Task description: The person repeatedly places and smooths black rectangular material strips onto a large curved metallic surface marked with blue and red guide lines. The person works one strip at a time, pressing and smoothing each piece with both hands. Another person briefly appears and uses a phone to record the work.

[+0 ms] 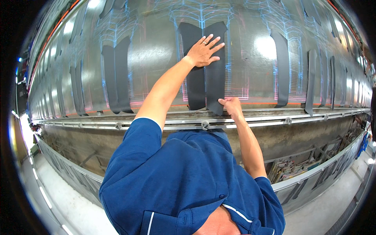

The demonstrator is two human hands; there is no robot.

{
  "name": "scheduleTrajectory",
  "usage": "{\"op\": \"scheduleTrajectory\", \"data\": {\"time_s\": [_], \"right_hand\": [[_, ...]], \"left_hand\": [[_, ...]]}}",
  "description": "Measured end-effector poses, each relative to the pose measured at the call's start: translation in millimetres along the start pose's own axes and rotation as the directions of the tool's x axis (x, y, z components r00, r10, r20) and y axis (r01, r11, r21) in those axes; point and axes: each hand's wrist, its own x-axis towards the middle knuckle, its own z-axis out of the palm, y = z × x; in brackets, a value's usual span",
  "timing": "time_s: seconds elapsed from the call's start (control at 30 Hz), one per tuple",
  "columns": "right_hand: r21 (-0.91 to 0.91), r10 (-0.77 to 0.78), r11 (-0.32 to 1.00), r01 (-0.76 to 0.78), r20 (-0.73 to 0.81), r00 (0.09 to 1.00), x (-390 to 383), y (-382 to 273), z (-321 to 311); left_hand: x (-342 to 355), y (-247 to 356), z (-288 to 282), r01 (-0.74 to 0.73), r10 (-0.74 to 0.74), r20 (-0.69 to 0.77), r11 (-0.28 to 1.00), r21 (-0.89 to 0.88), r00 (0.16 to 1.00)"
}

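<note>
My left hand [203,53] lies palm down at the upper centre of the frame, fingers spread wide, resting across two dark strips and gripping neither. My right hand [231,106] is just right of centre, fingers curled; its thumb and forefinger pinch the lower right edge of the long strip [215,82]. This strip runs vertically at the centre of the frame, its lower end reaching the front edge of the surface [156,86]. The neighbouring strip [196,86] lies just beside it, to its left. Blue lines [201,17] branch above both strips; pink lines [239,96] mark the lower right side. A paired dark piece [117,78] lies at the left of the frame and a single dark piece [281,70] at the right. A metal rail [164,124] crosses below the surface.
</note>
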Motion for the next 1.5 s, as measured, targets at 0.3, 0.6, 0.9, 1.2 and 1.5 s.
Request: {"op": "scheduleTrajectory", "data": {"time_s": [0.3,0.6,0.9,1.2,1.5], "right_hand": [[-0.092,0.034,0.995,-0.034,0.002,0.999,-7.3,1.4,-7.7],[-0.174,0.075,0.982,-0.075,-0.007,0.997,-6.9,-10.3,-8.9],[-0.183,0.025,0.983,-0.031,-0.037,0.999,-9.3,-10.0,-5.5],[-0.354,0.016,0.935,-0.012,0.007,1.0,-20.5,-14.3,-17.0],[-0.545,-0.058,0.838,-0.025,-0.134,0.989,-40.1,-20.3,-7.3]], "left_hand": [[-17.4,13.1,-14.3,-0.234,0.22,0.152,0.968,0.087,0.964],[-17.7,10.9,-18.1,-0.339,0.33,0.218,0.941,0.006,0.918],[-17.8,10.2,-21.7,-0.359,0.347,0.232,0.933,0.008,0.909],[-87.5,66.6,-38.4,-0.3,0.334,0.213,0.938,-0.175,0.918],[-126.6,89.9,-31.3,-0.309,0.342,0.163,0.931,-0.196,0.925]]}}
